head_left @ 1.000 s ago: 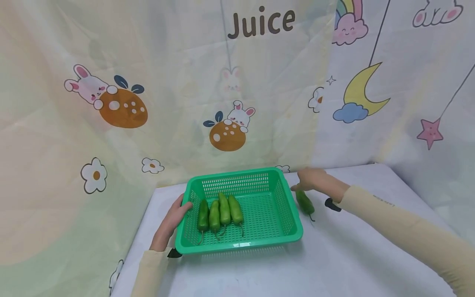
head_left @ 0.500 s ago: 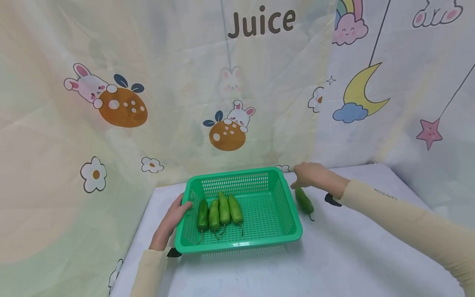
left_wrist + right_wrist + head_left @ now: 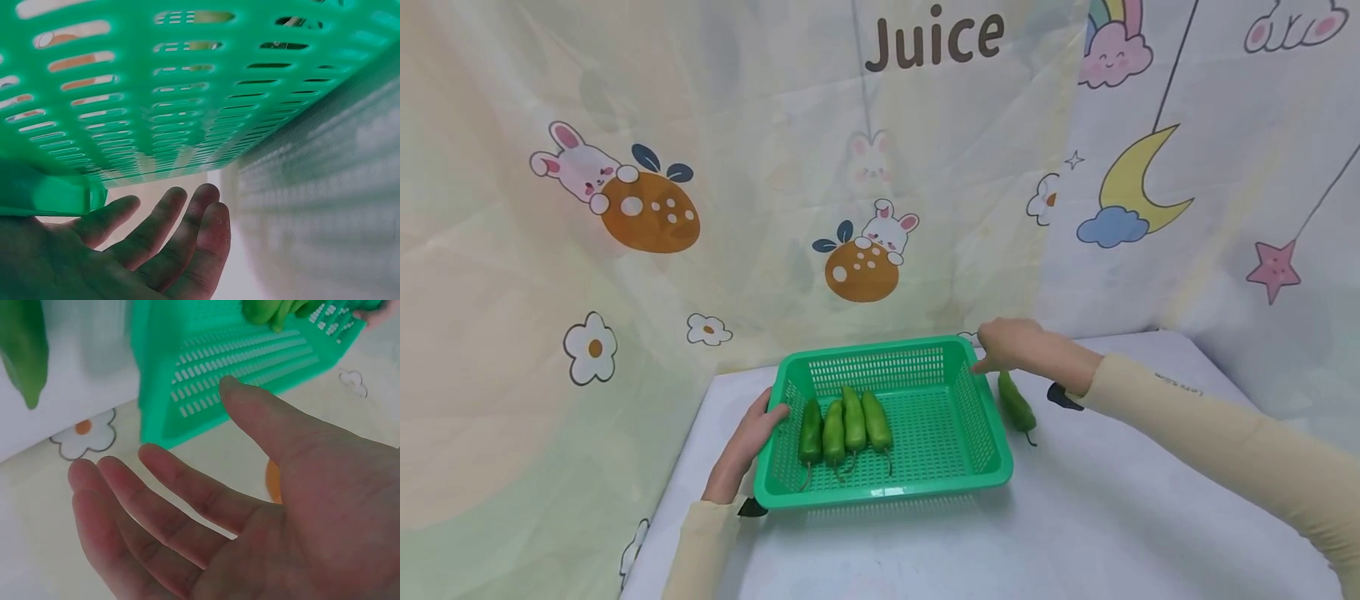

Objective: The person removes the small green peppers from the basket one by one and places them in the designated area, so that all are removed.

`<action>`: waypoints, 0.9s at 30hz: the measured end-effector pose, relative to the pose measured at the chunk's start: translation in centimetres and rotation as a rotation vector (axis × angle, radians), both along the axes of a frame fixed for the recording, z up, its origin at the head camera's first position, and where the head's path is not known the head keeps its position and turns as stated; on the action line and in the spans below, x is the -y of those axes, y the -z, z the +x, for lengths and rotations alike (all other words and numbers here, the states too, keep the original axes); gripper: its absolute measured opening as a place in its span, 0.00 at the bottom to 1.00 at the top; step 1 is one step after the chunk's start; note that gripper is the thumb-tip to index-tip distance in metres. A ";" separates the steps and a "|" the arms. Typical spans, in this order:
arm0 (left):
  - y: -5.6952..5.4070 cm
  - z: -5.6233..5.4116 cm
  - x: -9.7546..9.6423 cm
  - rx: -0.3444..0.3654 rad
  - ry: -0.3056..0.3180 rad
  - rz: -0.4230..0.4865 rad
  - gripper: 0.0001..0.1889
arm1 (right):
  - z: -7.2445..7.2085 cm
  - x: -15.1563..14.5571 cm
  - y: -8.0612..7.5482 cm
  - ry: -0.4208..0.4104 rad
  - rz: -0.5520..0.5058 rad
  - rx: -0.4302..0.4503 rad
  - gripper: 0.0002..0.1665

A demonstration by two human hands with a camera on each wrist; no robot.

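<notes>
A green plastic basket (image 3: 940,487) with slotted walls stands on the table. Inside, toward its left, several green peppers (image 3: 854,427) lie side by side, stems toward the front. My left hand (image 3: 751,435) holds the basket's left side, thumb over the rim and fingers along the outer wall, as the left wrist view shows from below. Over the basket's far right corner is my right hand (image 3: 1013,344), fingers spread and slightly bent, nothing in it. A single green pepper (image 3: 1018,407) lies on the table just right of the basket, below this hand in the head view.
The white-covered table (image 3: 1120,500) meets a printed cloth (image 3: 760,275) at the back, close behind the basket. A similar cloth (image 3: 1300,350) hangs along the right side.
My right hand has moved up and left, from over the tip of the loose pepper to the basket's far right corner. The left hand, basket and peppers stay in place.
</notes>
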State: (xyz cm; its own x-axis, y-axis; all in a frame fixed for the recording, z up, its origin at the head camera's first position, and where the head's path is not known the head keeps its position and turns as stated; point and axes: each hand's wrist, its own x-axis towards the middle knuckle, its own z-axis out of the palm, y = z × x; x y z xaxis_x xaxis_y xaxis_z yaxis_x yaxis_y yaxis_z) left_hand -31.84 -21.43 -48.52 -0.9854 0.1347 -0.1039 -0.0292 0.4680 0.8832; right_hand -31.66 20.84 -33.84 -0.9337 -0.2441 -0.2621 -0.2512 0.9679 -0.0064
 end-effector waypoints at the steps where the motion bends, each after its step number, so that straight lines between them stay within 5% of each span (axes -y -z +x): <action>1: 0.0 0.0 0.0 0.000 -0.001 -0.002 0.31 | 0.1 0.2 0.0 -0.010 -0.003 -0.007 0.21; 13: -0.3 0.1 0.0 0.000 0.002 -0.022 0.31 | 0.9 3.3 1.0 -0.104 -0.003 -0.014 0.22; 27: -0.5 0.3 -0.2 -0.006 0.007 -0.017 0.31 | 1.6 9.3 4.6 -0.203 -0.017 -0.027 0.21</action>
State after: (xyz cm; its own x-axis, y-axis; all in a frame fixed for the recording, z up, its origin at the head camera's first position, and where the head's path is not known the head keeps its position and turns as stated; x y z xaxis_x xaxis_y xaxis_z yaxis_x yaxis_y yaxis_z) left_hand -31.56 -21.20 -48.01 -0.9851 0.1399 -0.1002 -0.0204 0.4831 0.8753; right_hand -30.04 11.54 -38.42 -0.8714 -0.4324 -0.2317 -0.4416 0.8971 -0.0131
